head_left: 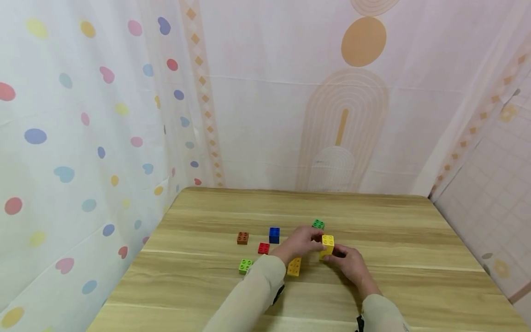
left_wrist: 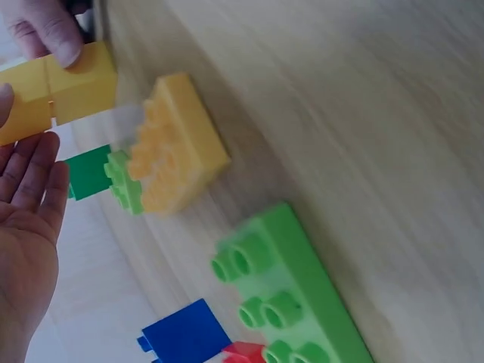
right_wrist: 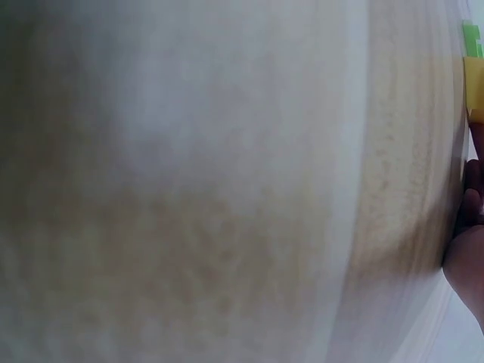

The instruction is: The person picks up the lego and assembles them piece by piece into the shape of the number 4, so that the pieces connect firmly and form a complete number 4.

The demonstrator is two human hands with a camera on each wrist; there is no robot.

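Two yellow toy building bricks [head_left: 327, 246], one on top of the other, stand upright between the hands, and a seam between them shows in the left wrist view. My left hand [head_left: 304, 241] holds the upper brick between thumb and fingers from the left. From the right, my right hand [head_left: 350, 263] grips the lower one near the tabletop. In the left wrist view the thumb and fingers of the left hand [left_wrist: 29, 227] lie on either side of the yellow stack [left_wrist: 79, 83]. The right wrist view catches only the edge of the right hand [right_wrist: 470, 249] and some yellow.
A flat orange-yellow brick [head_left: 294, 267] lies beside the left wrist. Further left are light green [head_left: 245, 266], red [head_left: 263, 248], blue [head_left: 274, 235] and brown [head_left: 242, 238] bricks. Behind the left hand sits a green brick [head_left: 318, 224]. Curtains surround the wooden table [head_left: 199, 295].
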